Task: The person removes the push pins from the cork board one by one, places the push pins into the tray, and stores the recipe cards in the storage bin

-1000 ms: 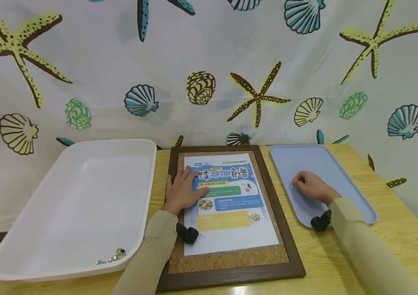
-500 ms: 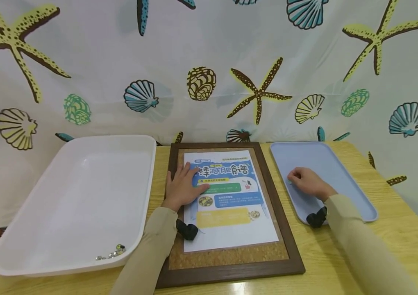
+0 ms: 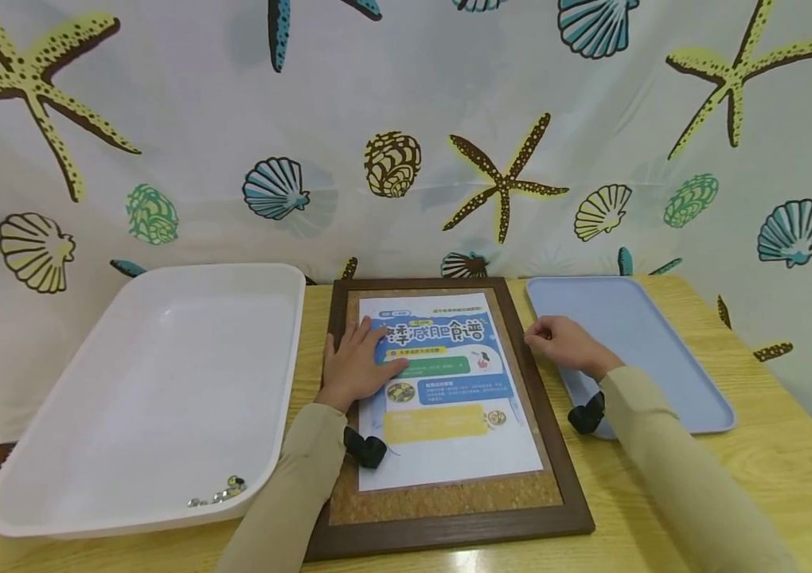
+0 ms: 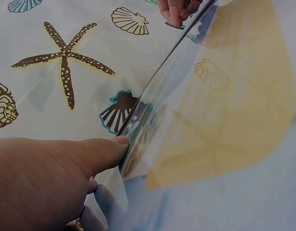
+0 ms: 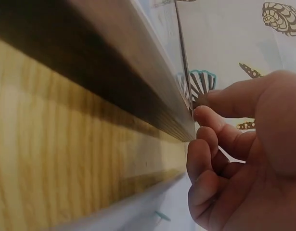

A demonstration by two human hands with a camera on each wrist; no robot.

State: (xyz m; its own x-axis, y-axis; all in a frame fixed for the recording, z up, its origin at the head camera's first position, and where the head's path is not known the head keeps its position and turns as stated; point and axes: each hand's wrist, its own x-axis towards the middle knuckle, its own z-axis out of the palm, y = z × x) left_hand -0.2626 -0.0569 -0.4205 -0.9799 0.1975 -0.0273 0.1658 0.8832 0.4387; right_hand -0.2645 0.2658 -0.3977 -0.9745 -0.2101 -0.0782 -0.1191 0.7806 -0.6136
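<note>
My left hand [image 3: 359, 362] lies with fingers spread over the left side of a brown-framed cork board [image 3: 442, 509]. It presses down a printed sheet [image 3: 449, 461] with a blue heading and a yellow block; in the left wrist view the thumb [image 4: 102, 153] is at the glossy edge. My right hand [image 3: 567, 344] hovers over the board's right frame edge, partly above a blue tray [image 3: 635, 334]. Its thumb and index finger pinch together in the right wrist view, the other fingers curled; a tiny pale thing seems held there, its kind hidden by the fingertips.
A large white tub [image 3: 162, 398] stands to the left, with several small shiny pieces [image 3: 220, 493] in its near corner. All stand on a wooden table [image 3: 635, 509]. Behind hangs a white curtain [image 3: 334, 95] printed with shells and starfish.
My right hand has moved left, from above the blue tray to the right edge of the cork board's frame. The left hand has stayed in place on the sheet.
</note>
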